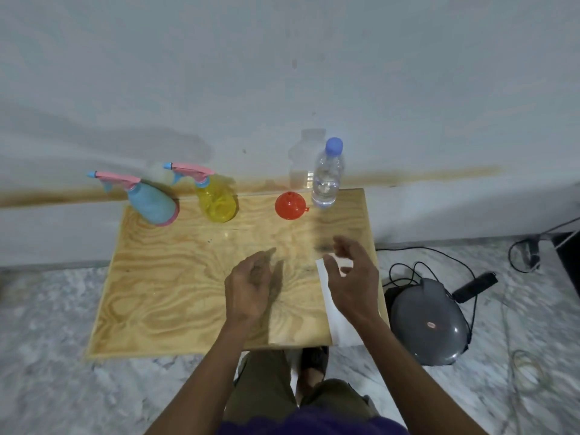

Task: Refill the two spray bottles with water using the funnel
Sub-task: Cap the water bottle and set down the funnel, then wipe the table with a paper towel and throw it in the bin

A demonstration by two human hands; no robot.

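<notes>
Hands hover above the near half of the wooden worktop, both forearms reaching in from the bottom edge. Left hand is held with its back up, fingers loosely relaxed and pointing forward, gripping nothing. Right hand sits just beside it to the right, slightly apart, fingers loosely bent and spread, also holding nothing; it hangs over a white sheet of paper lying at the worktop's right edge. Well beyond the hands, along the far edge by the wall, stand the blue spray bottle at far left, the yellow spray bottle next to it, the red funnel mouth-down ahead of the hands, and the capped clear water bottle just right of the funnel
</notes>
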